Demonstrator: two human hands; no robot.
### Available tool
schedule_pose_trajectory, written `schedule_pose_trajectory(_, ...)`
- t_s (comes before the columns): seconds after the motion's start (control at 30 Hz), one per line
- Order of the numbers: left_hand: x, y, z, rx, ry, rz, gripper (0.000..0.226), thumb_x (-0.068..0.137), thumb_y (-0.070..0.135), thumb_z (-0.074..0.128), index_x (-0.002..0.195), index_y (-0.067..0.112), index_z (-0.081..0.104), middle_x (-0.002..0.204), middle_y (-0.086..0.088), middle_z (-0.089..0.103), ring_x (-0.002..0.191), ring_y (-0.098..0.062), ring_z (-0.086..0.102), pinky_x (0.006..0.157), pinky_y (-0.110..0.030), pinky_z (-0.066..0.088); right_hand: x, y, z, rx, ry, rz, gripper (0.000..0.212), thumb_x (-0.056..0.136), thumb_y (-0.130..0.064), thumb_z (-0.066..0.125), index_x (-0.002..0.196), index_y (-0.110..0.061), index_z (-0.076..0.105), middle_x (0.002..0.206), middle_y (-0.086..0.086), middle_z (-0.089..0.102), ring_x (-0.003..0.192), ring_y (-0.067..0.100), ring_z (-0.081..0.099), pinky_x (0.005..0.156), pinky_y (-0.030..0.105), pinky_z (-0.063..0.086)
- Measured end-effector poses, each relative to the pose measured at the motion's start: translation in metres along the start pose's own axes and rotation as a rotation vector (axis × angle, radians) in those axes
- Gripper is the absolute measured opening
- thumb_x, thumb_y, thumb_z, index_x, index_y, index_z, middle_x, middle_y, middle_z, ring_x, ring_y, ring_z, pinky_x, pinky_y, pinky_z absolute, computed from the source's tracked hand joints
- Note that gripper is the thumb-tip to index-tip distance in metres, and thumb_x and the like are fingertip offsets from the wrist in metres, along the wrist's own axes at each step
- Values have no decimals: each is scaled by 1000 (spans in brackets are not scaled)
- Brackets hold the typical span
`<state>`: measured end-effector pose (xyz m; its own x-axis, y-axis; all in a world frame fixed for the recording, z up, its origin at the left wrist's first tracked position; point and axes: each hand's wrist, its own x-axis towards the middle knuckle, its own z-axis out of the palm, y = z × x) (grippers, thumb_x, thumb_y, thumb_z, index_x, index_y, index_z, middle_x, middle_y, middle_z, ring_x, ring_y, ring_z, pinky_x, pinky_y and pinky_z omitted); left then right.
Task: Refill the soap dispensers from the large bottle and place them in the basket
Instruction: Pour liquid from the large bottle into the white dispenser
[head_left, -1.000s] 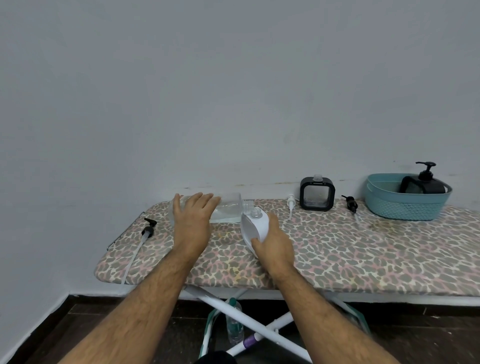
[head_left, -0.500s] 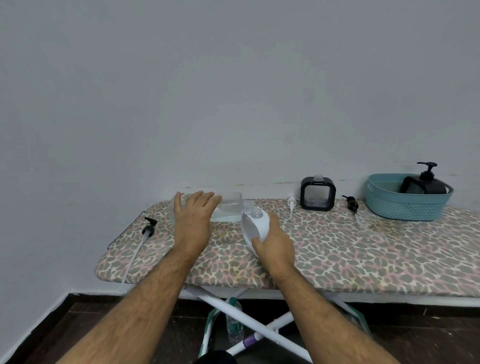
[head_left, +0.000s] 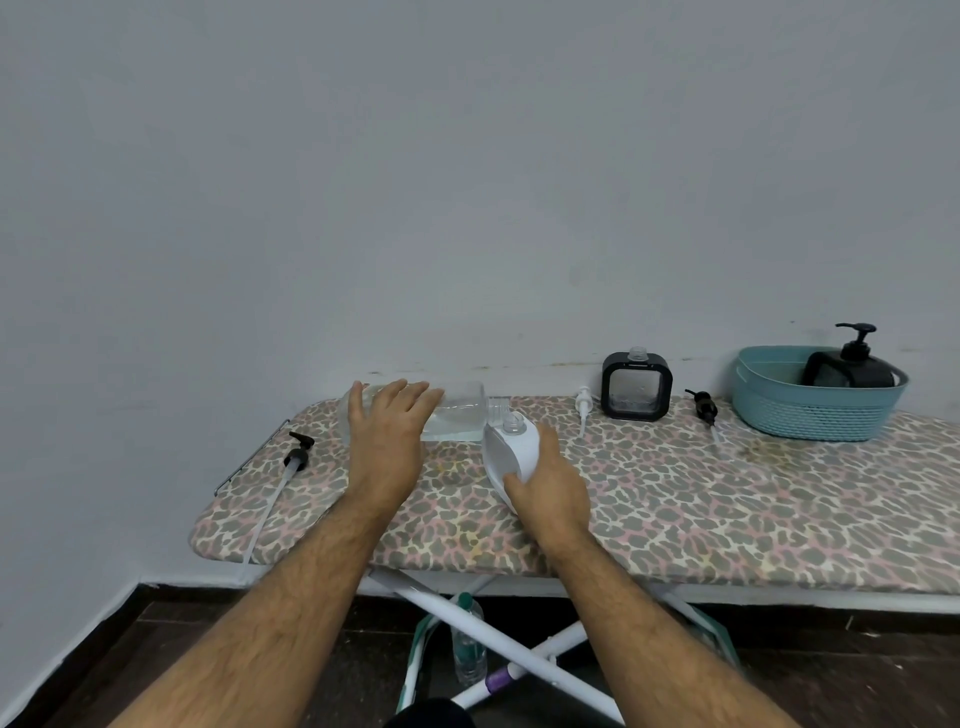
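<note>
Left hand (head_left: 387, 441) grips the tipped large clear bottle (head_left: 457, 413), its mouth apparently meeting the white dispenser (head_left: 511, 451) at three o'clock, clasped by the right hand (head_left: 550, 488).

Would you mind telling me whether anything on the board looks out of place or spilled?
A faint yellowish stain marks the board cover in front of the basket. Three loose pumps lie on the cover: a black one at the left end, a white one, and another black one.

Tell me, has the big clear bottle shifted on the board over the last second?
No. The large clear bottle lies tipped under the left hand, its mouth at the white dispenser, same spot relative to the board's left end.
</note>
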<state>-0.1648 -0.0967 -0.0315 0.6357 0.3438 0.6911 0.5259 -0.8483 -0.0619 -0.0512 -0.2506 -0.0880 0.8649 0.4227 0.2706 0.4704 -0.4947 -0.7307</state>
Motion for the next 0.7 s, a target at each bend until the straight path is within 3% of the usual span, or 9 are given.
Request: schedule_pose_trajectory(0.7,0,0,0,-8,12,4,77,60,-8,82,126,25,63,129,1,65,125,-27,55,115,-61,18,-1,-1,-1,2,-3,-3,72,89,-37,68,148,-28,28,120,4,67,101,26,67,79,37,57)
